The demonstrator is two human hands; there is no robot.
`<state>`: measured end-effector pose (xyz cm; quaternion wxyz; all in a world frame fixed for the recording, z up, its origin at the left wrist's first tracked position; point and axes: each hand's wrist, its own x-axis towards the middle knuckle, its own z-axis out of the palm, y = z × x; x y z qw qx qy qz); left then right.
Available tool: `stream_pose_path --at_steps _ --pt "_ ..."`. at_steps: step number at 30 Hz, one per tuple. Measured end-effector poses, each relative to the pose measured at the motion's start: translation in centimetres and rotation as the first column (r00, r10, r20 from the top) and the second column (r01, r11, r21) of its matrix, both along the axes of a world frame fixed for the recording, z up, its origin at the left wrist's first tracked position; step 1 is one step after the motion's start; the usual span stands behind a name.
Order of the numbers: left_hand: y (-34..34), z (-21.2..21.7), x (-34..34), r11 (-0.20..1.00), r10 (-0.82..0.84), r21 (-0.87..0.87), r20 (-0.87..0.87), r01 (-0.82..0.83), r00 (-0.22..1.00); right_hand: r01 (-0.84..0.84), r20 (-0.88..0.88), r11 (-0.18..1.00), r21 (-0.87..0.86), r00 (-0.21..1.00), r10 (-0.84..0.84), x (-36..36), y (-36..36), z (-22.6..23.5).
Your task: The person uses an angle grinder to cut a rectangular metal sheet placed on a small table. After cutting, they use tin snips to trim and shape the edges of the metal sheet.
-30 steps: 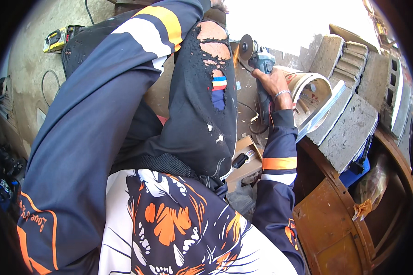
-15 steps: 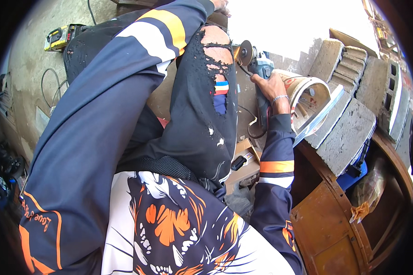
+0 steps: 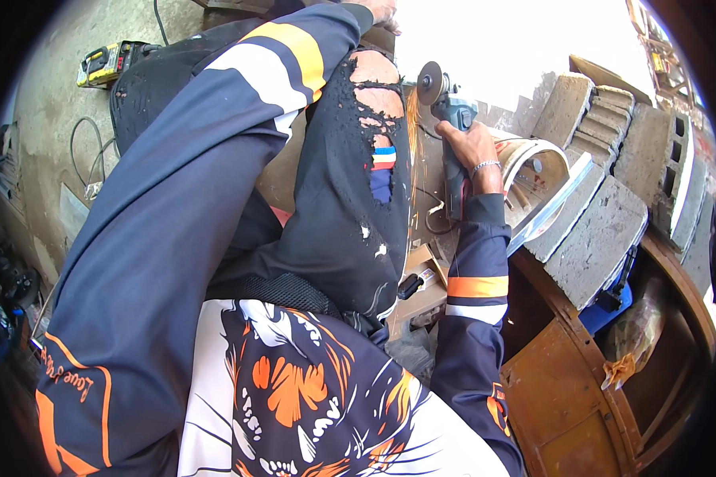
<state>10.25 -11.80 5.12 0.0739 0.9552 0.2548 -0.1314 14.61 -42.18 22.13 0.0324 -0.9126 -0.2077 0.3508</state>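
Note:
My right hand (image 3: 475,149) is closed round the body of a blue-green angle grinder (image 3: 458,114). The grinder's cutting disc (image 3: 430,83) stands just right of my torn trouser knee (image 3: 378,95). Orange sparks (image 3: 412,131) stream down beside that leg, and the spot where the disc meets anything is washed out by glare. Up at the top edge, my left hand (image 3: 380,11) shows only in part beyond the knee. Its visible fingers are bent, but what they grip is out of sight.
To the right of the grinder lies a whitish bucket (image 3: 561,163) on its side, with rods inside. Concrete blocks (image 3: 601,230) stand beyond it, above a brown wooden cabinet (image 3: 569,381). An open cardboard box (image 3: 423,298) sits below the grinder. A yellow-black tool (image 3: 103,65) rests far left.
The grinder and my right hand have shifted slightly upward. The spark stream has grown from a small glow at the disc into a long trail downward. My left hand stays about where it was.

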Motion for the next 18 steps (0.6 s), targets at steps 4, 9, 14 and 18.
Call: stream_pose_path --at_steps 4,9,14,18 --pt "0.7 -0.3 -0.7 1.0 -0.018 -0.018 -0.059 0.017 0.998 -0.069 0.006 0.997 0.024 0.998 0.069 -0.4 -0.4 -0.3" --pt "0.3 0.0 -0.4 0.999 -0.025 -0.035 -0.035 0.024 0.999 -0.037 -0.005 0.999 -0.022 0.999 0.037 -1.2 -1.1 -0.4" --pt "0.0 -0.7 -0.2 0.996 0.061 -0.072 0.043 -0.057 0.997 -0.017 -0.037 0.999 -0.032 0.999 0.016 -1.2 -0.7 0.2" --pt "0.4 -2.4 -1.1 0.993 0.064 0.092 0.073 -0.07 0.995 -0.036 -0.044 0.999 -0.027 0.998 0.035 -1.3 -0.1 0.0"
